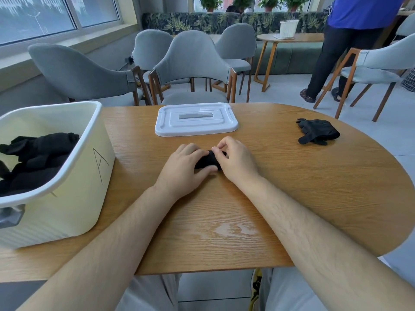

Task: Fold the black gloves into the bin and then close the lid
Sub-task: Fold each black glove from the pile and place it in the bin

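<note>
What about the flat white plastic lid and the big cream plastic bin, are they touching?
Apart. The head view shows a strip of bare wooden table between the flat white plastic lid and the big cream plastic bin.

Bright, even daylight enters through the windows (40, 16) at upper left and along the back. Shadows are soft. A pale glare patch sits on the wooden surface (235, 230). Wide-angle distortion bends the edges; focus is sharp.
</note>
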Demonstrator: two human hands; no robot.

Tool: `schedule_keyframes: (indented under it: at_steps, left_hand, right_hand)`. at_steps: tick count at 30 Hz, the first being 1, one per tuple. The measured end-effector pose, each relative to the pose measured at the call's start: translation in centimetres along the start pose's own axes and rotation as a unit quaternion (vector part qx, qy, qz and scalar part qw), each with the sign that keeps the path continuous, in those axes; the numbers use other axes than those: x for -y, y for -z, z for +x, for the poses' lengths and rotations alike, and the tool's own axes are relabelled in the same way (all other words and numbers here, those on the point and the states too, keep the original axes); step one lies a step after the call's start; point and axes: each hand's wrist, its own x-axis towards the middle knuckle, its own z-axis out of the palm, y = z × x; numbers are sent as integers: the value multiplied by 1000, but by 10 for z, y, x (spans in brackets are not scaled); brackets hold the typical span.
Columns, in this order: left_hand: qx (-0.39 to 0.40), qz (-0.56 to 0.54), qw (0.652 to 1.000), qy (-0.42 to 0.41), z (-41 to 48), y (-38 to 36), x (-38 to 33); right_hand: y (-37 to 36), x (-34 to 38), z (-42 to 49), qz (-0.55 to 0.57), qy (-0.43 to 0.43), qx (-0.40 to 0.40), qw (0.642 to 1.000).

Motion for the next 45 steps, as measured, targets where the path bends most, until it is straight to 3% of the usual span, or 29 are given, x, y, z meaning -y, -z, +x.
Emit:
schedule_keyframes:
  at_steps: [3,5,9,13,17,22,24,25,28,30,34,39,45]
  left_hand:
    - [26,5,1000,3,1,0,5]
    - [2,14,1000,1,2,-1,4]
    - [-43,18,999,-6,-1,-4,0]
    - [-59,12,998,-24,-3,-4,-3]
    - [-63,-24,998,-4,-8,-5,-6]
    - [-153,-99,978,101,-21,19,-35]
    - [-116,-194,947,227,-20,35,-48]
    - [-74,-258,916,299,-16,42,-51]
    - [3,-449,782,433,-4,54,-49]
    - [2,-515,724,458,2,63,-45]
    - [-34,-584,680,443,5,79,-40]
    - [-82,-604,680,407,7,113,-37]
    - [-122,-514,750,399,5,161,-27]
  right_hand:
    - [8,1,-4,19,41,-56,997]
    - [18,5,-11,32,30,-42,998]
    - [27,21,-19,119,-129,107,979]
    - [25,24,-11,316,-239,142,907]
    - [23,17,-9,425,-258,140,856]
    - [27,14,-7,438,-233,114,861]
    - [29,17,-7,424,-218,109,873]
    - [31,19,-7,416,-209,110,878]
    - [35,25,-7,409,-180,119,886]
    - [39,32,-8,404,-156,125,893]
    - [46,49,-7,409,-122,136,894]
    - [53,79,2,453,-129,159,868]
    - [58,130,10,460,-103,149,869]
